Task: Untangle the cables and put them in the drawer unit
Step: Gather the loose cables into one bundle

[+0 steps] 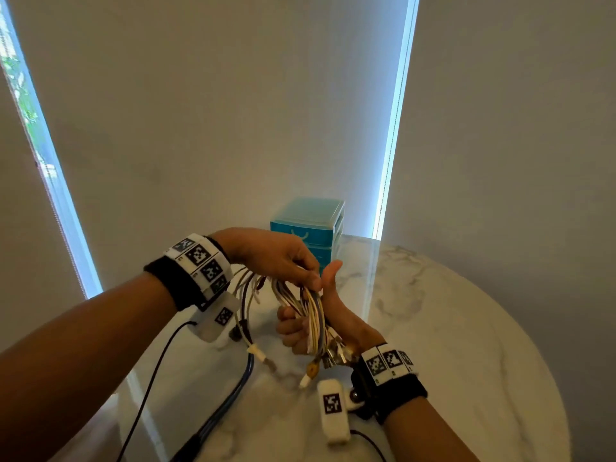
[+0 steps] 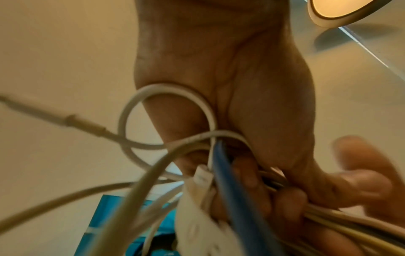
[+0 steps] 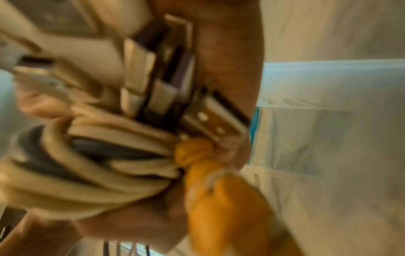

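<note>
Head view | both hands (image 1: 286,258) grip cables (image 1: 313,311) | no legible writing

1. This looks like a room in a home, not a workshop or lab: a round table (image 1: 450,328) with a white, grey-veined marble-look top stands close to the window wall.
2. Pale roller blinds (image 1: 216,111) hang full length behind the table; daylight shows in narrow strips (image 1: 396,111) between them, and green foliage (image 1: 16,78) shows through the left gap.
3. A small teal plastic drawer unit (image 1: 308,225), the household storage sort, sits at the table's far edge.
4. In the left wrist view a round, warm-glowing ceiling lamp (image 2: 342,12) sits flush on a plain ceiling, a domestic fitting.
</note>
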The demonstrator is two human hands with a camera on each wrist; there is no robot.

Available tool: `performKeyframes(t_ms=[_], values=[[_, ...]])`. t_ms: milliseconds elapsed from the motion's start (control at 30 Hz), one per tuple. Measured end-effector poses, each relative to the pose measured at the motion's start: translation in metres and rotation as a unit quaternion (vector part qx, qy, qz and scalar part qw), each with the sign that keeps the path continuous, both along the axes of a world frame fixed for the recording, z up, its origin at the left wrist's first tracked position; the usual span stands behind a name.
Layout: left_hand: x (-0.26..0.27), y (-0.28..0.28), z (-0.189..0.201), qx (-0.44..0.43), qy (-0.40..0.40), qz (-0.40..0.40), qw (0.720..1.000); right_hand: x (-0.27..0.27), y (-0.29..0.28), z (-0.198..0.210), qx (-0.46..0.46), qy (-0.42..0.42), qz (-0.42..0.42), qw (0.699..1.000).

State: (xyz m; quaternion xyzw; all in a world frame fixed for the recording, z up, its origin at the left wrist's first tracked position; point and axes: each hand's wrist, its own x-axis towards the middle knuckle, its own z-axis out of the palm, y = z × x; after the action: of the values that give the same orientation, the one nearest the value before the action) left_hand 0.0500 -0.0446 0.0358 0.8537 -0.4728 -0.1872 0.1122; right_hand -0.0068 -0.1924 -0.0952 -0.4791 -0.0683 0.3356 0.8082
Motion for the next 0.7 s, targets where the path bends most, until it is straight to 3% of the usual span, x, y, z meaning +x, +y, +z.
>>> performKeyframes(t_ms=[67,133,233,500,700], values=[[0.002,0.000,0.003,0.020,0.011,-0.010,1.000,-0.008,-0.007,-0.002,-0.021,-0.030,0.021,0.999],[0.002,-0.002,0.003,0.043,0.019,-0.005,0.999,-0.015,-0.013,0.005,-0.144,-0.108,0.039,0.983],[0.002,-0.004,-0.003,0.082,-0.004,0.009,0.997,-0.013,-0.016,0.011,-0.312,-0.155,-0.031,0.937],[-0.007,-0.015,-0.002,0.066,-0.154,0.042,0.985,-0.003,-0.027,0.015,-0.334,-0.086,-0.123,0.931],[-0.002,-0.031,-0.006,0.088,-0.409,0.106,0.902,-0.008,-0.029,0.018,-0.382,-0.104,-0.163,0.904]])
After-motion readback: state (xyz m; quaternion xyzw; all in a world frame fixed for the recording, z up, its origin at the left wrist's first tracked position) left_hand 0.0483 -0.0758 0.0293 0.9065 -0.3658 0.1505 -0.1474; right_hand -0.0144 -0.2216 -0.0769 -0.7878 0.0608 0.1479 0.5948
